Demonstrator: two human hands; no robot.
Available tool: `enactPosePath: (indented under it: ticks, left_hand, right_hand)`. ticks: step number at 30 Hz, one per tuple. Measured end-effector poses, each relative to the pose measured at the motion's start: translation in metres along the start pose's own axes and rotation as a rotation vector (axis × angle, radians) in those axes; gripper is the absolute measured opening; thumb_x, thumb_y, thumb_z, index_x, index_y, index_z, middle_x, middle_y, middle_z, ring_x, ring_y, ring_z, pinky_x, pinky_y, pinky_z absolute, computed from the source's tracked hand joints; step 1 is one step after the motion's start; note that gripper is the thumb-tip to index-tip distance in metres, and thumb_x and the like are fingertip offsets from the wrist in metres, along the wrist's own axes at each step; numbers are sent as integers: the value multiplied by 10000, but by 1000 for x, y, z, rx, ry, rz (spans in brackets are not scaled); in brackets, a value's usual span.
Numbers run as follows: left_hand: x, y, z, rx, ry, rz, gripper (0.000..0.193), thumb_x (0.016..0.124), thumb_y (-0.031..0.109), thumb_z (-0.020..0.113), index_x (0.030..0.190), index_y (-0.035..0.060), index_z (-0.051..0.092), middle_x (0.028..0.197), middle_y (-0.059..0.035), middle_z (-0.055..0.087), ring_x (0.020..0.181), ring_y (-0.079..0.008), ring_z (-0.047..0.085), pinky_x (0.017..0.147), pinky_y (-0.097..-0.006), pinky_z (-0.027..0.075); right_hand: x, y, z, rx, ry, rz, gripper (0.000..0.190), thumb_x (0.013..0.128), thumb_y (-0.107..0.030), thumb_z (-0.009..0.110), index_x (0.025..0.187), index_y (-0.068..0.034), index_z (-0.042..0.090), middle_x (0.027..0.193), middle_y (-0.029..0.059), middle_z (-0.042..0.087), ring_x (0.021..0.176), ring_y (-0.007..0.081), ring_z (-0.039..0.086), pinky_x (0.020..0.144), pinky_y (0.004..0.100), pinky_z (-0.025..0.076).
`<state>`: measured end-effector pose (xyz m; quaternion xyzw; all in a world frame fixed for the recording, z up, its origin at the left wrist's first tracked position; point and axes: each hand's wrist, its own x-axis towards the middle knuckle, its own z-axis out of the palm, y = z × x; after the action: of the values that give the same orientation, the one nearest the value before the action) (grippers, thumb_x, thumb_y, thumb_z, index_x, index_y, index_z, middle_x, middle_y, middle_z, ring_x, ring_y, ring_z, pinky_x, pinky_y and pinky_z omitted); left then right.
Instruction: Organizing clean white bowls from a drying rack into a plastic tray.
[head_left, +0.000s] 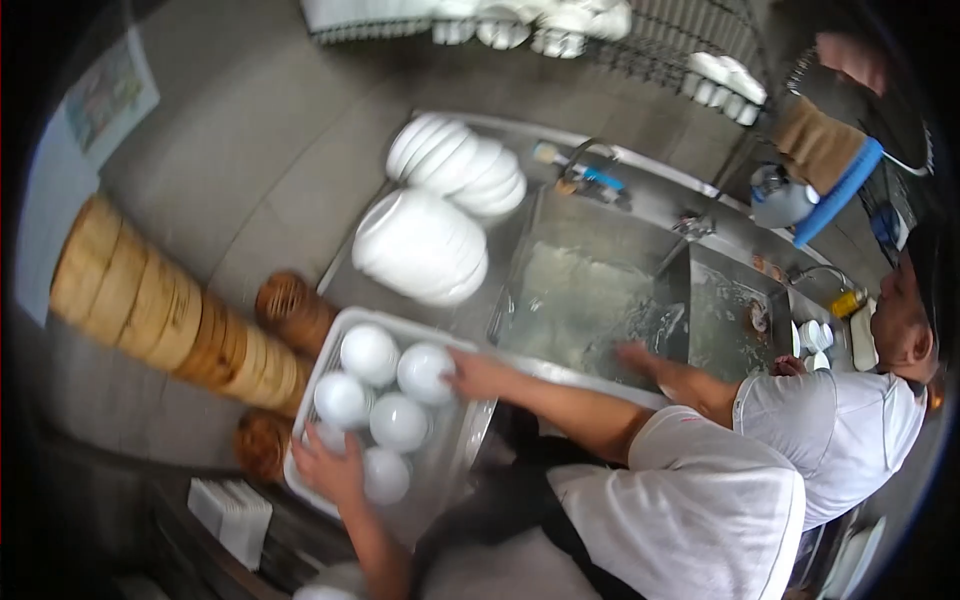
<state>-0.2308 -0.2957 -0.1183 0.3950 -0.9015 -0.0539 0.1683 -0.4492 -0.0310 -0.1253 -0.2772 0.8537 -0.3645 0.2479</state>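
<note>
A white plastic tray (307, 401) holds several upside-down white bowls (400, 422), some visibly stacked. My left hand (328, 466) spreads over the tray's near left side, fingers at the rim and thumb beside a partly hidden bowl (330, 438). At the tray's right side, the fingers of my right hand (476, 375) touch the side of another bowl (424, 373). Whether either hand grips is unclear from the blurred view. Beyond the tray, stacked white dishes (420, 246) and white plates (456, 161) lie on the metal drainboard (491, 300).
A co-worker's hand (637, 356) reaches into a water-filled sink (585, 292), close to my right arm. Bamboo steamers (172, 307) stand in a tall stack at left. Above the sinks hangs a wire rack (652, 56) with white dishes. White square containers (231, 517) sit lower left.
</note>
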Motion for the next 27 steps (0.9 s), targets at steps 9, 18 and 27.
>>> enactPosePath:
  ticks: [9,18,27]
  left_hand:
    - [32,61,-17,-135,96,65,837,829,343,775,1559,120,432,1596,-291,339,1485,-487,293,1205,-574,253]
    - [138,362,-136,-651,361,939,665,804,176,749,1431,59,563,1507,-224,481,1420,-435,428,1175,-522,333]
    - [180,622,-150,-696,552,1262,788,826,443,740,1504,117,505,1559,-237,438,1427,-441,419,1214,-561,255]
  right_hand:
    - [-44,-31,-220,-109,551,-387,463,928,-317,702,1288,-26,679,846,224,715,768,370,715,735,446,579]
    - [-78,-143,-550,-545,1140,-360,363,863,-272,690,1156,-60,723,867,128,741,803,275,716,778,377,570]
    - [132,-170,-692,-1063,677,111,391,789,-194,613,1100,-13,767,1130,208,745,1033,362,724,871,441,569]
